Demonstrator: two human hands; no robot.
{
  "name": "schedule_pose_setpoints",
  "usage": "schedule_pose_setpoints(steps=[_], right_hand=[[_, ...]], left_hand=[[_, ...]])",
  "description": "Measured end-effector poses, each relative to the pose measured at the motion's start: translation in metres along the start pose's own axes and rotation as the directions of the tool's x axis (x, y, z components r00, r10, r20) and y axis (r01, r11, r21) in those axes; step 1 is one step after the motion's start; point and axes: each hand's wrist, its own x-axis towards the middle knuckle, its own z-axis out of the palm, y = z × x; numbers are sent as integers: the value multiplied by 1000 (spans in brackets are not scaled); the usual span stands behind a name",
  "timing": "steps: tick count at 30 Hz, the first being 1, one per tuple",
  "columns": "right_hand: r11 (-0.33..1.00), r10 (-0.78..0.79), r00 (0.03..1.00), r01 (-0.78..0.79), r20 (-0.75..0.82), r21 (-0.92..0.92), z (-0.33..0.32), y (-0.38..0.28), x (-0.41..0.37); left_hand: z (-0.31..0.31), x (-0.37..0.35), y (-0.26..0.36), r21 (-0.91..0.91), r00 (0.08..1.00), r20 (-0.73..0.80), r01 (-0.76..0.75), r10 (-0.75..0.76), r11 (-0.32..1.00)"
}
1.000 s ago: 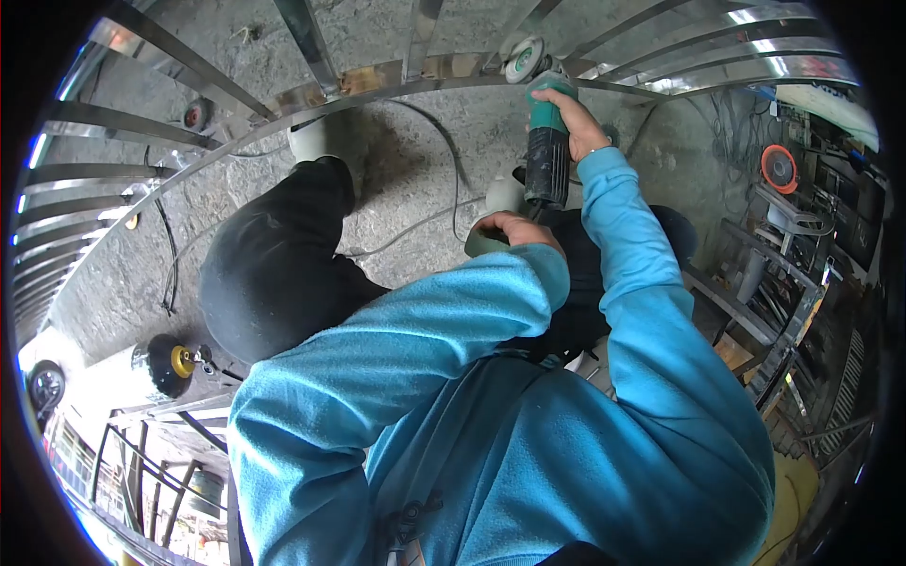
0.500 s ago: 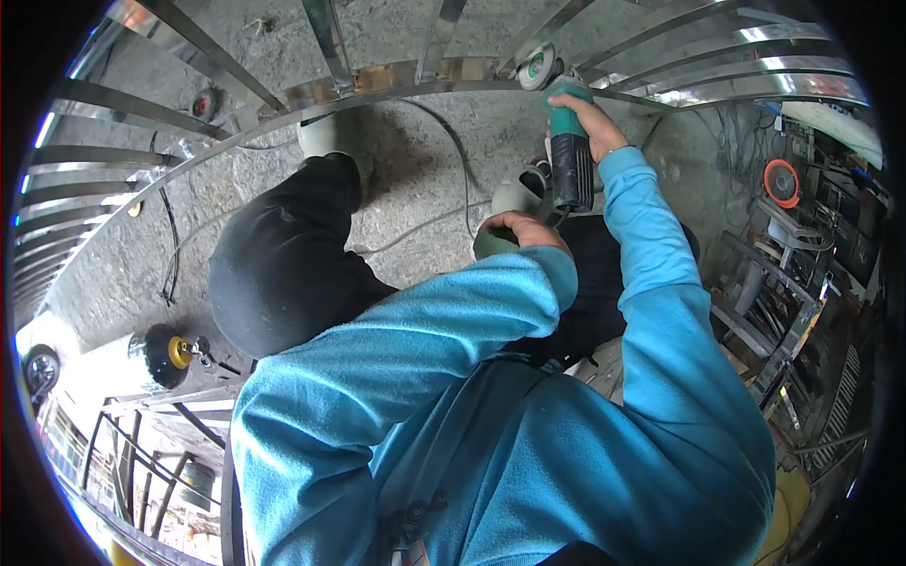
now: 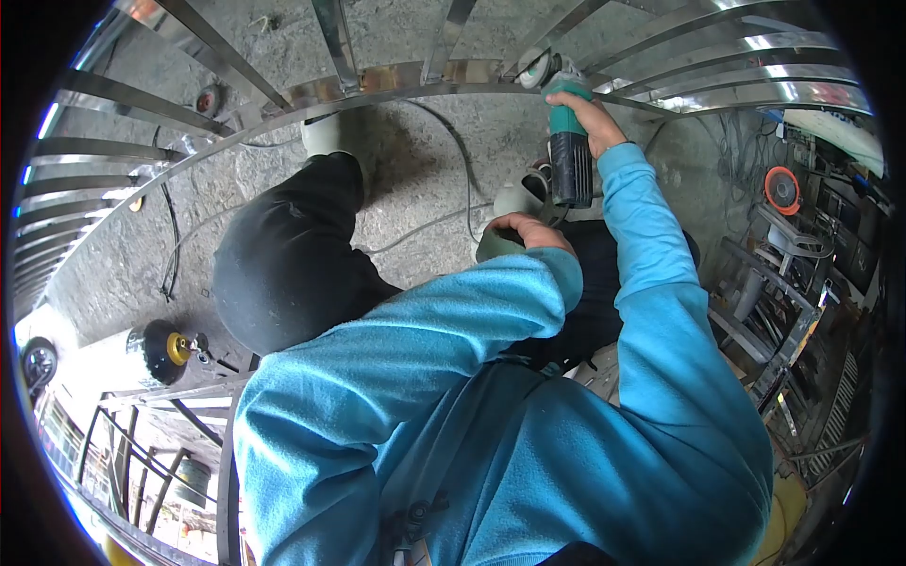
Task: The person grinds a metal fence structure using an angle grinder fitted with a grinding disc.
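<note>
My right hand (image 3: 587, 115) is wrapped round the green front of an angle grinder (image 3: 570, 156), whose black body points back toward me. The grinder's disc (image 3: 536, 70) is right at the curved metal strip (image 3: 392, 79), where a flat bar meets it. Lower down, my left hand (image 3: 530, 230) curls its fingers over a grey-green rounded thing (image 3: 493, 247); its kind does not show clearly. A pale, open-topped rounded thing (image 3: 515, 198) lies just beyond that hand, below the grinder.
Metal bars (image 3: 335, 42) fan outward from the strip. A cable (image 3: 458, 141) winds over the concrete floor (image 3: 255, 189). At left lies a gas cylinder (image 3: 156, 353) with a valve. Metal stands and scrap (image 3: 788, 302) crowd the right side, near an orange-rimmed disc (image 3: 782, 189).
The grinder has shifted slightly and its disc looks a little more turned against the strip. Both hands keep their grip; the whole view has moved slightly.
</note>
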Motion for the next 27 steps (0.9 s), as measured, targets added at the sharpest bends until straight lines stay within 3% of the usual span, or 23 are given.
schedule_pose_setpoints(steps=[3,5,13,19,27], right_hand=[[998,51,994,-54,101,33,2,-3,-5],[1000,-12,1000,12,-1,23,3,-2,-6],[1000,-7,1000,7,-16,-19,-2,-8,-4],[998,34,997,-31,70,-46,4,-11,-6],[996,-76,997,74,-30,-50,-12,6,-4]], left_hand=[[-2,-6,2,1,998,-50,28,-28,1000],[-1,-3,3,3,999,-42,22,-22,1000],[4,9,7,11,992,-56,111,-111,994],[-3,-2,1,17,1000,-6,-12,12,1000],[1,5,4,6,997,-19,75,-75,997]])
